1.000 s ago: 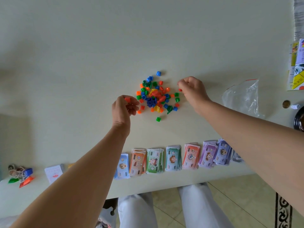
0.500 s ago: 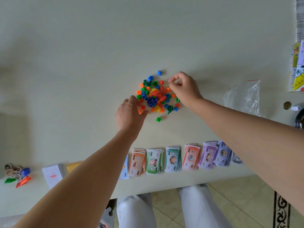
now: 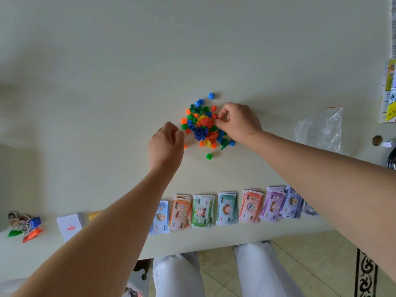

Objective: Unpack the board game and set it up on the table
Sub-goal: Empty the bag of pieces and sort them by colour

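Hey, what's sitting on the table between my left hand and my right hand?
In the head view, the pile of small coloured plastic game pieces lies between the left hand and the right hand, which pinches at its right edge.

- We identify the setting as a home, probably a living or dining area.
- We note a plain pale table [image 3: 107,61] standing on a beige tiled floor [image 3: 317,264], with a dark patterned rug [image 3: 365,273] at one side.
- We see leisure items: play money stacks [image 3: 227,207] in a row along the table's near edge.
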{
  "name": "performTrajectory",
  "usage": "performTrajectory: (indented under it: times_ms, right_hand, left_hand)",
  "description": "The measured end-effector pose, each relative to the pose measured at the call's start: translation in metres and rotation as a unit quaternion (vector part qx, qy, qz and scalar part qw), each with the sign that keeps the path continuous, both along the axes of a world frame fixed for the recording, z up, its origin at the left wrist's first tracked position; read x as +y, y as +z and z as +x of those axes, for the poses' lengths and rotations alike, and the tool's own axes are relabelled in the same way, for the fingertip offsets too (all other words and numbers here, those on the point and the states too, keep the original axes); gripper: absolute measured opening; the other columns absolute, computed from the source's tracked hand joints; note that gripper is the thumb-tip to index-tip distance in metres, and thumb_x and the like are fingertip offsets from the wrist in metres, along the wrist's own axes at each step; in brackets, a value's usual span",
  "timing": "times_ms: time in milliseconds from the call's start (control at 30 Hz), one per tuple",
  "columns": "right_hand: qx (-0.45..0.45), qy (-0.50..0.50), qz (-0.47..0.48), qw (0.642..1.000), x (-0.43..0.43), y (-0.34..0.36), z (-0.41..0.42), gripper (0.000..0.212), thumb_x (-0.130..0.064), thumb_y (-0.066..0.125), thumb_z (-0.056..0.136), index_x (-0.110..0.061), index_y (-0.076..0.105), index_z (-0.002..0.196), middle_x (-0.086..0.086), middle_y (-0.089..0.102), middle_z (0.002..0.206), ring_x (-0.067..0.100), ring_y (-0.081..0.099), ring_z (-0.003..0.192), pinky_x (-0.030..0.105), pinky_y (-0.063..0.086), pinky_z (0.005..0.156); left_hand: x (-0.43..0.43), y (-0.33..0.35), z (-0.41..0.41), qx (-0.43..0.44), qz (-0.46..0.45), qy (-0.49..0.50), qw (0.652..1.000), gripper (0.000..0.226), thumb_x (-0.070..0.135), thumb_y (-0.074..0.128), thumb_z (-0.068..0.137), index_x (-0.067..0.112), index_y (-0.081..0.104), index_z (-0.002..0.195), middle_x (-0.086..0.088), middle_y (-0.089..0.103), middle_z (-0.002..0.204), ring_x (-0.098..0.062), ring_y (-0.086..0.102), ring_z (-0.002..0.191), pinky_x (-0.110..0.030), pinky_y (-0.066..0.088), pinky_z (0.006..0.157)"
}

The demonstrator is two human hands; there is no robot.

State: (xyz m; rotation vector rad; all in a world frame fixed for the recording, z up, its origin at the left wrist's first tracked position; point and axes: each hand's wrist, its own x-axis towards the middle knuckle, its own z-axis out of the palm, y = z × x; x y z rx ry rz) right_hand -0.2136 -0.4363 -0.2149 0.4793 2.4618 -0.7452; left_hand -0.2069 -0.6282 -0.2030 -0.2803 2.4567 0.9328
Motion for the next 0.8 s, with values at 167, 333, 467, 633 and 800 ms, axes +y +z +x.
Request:
performTrajectory:
  times_ms: [167, 333, 467, 633, 800]
  right_hand:
    - [0.025, 0.055, 0.017, 0.998, 0.008, 0.006, 0.008, 0.022, -0.036, 0.063, 0.088, -0.017, 0.055, 0.095, -0.010, 0.049, 0.071, 0.019, 0.052, 0.073, 0.026, 0.031, 0.062]
    - [0.035, 0.097, 0.039, 0.994, 0.010, 0.007, 0.019, 0.028, -0.033, 0.068, 0.084, -0.017, 0.056, 0.103, -0.007, 0.059, 0.082, 0.025, 0.063, 0.087, 0.027, 0.035, 0.065]
    - [0.010, 0.063, 0.012, 0.998, 0.005, 0.004, 0.012, 0.021, -0.033, 0.069, 0.084, -0.018, 0.059, 0.095, -0.011, 0.053, 0.077, 0.020, 0.059, 0.081, 0.026, 0.033, 0.065]
    - [-0.018, -0.117, -0.130, 0.984, 0.009, 0.010, 0.004, 0.016, -0.029, 0.056, 0.088, -0.017, 0.052, 0.078, -0.007, 0.053, 0.065, 0.008, 0.047, 0.057, 0.024, 0.036, 0.054]
    - [-0.067, -0.368, -0.391, 0.841, 0.011, 0.019, -0.004, 0.027, -0.010, 0.027, 0.083, -0.011, 0.048, 0.066, 0.011, 0.055, 0.059, 0.014, 0.033, 0.042, 0.020, 0.019, 0.040]
  left_hand:
    - [0.012, 0.003, -0.006, -0.027, 0.114, 0.072, 0.990, 0.035, 0.024, 0.031, 0.074, -0.002, 0.054, 0.074, -0.013, 0.056, 0.066, -0.014, 0.046, 0.061, -0.030, 0.033, 0.054]
    - [0.026, 0.004, -0.011, -0.050, 0.144, 0.112, 0.982, 0.037, 0.025, 0.033, 0.074, -0.003, 0.056, 0.072, -0.005, 0.054, 0.064, -0.015, 0.044, 0.060, -0.027, 0.031, 0.051]
    - [0.023, 0.002, -0.013, -0.049, 0.095, 0.113, 0.988, 0.022, 0.014, 0.042, 0.086, 0.003, 0.059, 0.076, 0.001, 0.052, 0.062, -0.014, 0.041, 0.057, -0.028, 0.031, 0.052]
    - [0.012, -0.001, -0.011, 0.001, 0.008, 0.012, 1.000, 0.006, 0.015, 0.059, 0.084, 0.018, 0.058, 0.089, 0.007, 0.050, 0.063, -0.015, 0.047, 0.061, -0.025, 0.032, 0.050]
    - [0.013, -0.004, -0.005, 0.051, -0.088, -0.092, 0.991, 0.011, 0.021, 0.063, 0.084, 0.021, 0.060, 0.095, 0.004, 0.052, 0.078, -0.020, 0.050, 0.070, -0.028, 0.029, 0.055]
